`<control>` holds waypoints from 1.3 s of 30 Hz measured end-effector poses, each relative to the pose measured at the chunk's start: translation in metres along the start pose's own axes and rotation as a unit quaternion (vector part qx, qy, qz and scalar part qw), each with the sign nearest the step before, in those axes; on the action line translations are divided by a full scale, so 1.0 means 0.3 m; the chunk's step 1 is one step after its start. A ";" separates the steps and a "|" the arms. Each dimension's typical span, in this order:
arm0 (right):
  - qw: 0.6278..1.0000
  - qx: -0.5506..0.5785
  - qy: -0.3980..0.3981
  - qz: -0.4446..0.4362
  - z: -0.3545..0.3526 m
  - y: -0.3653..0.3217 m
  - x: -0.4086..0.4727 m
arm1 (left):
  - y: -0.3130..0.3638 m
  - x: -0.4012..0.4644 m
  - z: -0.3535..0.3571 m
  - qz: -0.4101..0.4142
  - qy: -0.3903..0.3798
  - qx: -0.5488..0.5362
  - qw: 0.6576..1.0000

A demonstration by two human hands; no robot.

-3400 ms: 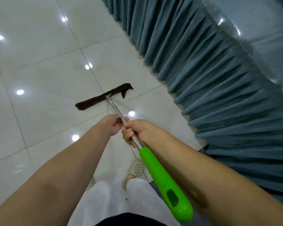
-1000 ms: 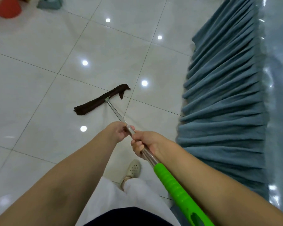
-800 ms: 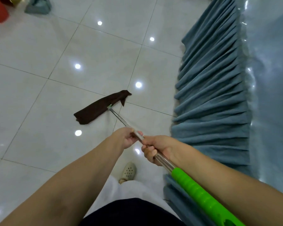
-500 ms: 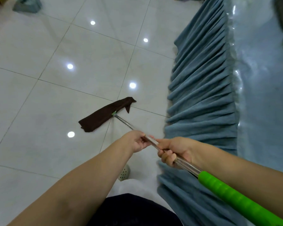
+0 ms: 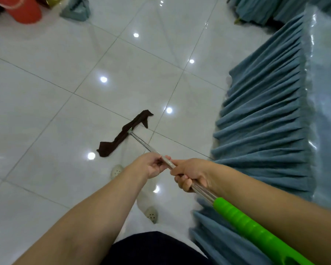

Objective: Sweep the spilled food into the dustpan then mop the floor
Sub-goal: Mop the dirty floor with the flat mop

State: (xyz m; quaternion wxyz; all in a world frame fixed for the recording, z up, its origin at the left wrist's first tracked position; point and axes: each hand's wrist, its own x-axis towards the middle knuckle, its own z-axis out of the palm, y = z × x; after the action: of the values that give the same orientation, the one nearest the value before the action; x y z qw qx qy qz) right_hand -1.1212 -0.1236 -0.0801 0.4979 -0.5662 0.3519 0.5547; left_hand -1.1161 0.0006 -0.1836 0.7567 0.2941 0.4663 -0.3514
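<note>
Bright, even overhead light — round white glare spots dot the glossy floor (image 5: pixel 52 88) beyond the fingers (image 5: pixel 159 170). Shadows stay faint. Wide-angle bending curves the grout lines toward the edges — near the wrists, the pleated blue cloth (image 5: pixel 266 131) smears softly.

dark brown mop cloth (image 5: pixel 122 133) lies flat on white floor (image 5: pixel 46 92), steel pole (image 5: pixel 141 143) attached.

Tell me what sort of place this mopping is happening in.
Probably a banquet or function room, though a home can't be ruled out. Glossy white floor tiles mirror rows of ceiling lights, a pleated blue table skirt hangs to the floor under a clear plastic cover, and another skirted table stands beyond.
</note>
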 end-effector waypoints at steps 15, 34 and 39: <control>0.989 -0.148 -0.029 0.012 0.506 -0.725 0.258 | 0.762 -0.016 -0.317 0.068 0.033 -0.173 0.982; 0.982 -0.179 -0.059 0.019 0.775 -0.917 0.395 | 1.000 0.007 -0.530 0.091 0.101 -0.243 0.960; 0.979 -0.195 -0.059 0.016 0.700 -0.878 0.398 | 0.920 0.026 -0.490 0.094 0.104 -0.283 0.949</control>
State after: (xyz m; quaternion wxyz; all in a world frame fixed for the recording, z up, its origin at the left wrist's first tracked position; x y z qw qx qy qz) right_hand -0.9128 0.1629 -0.1278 0.3887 -0.6131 0.2164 0.6529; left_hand -0.9645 0.2723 -0.2159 0.7857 0.1454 0.5930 -0.0994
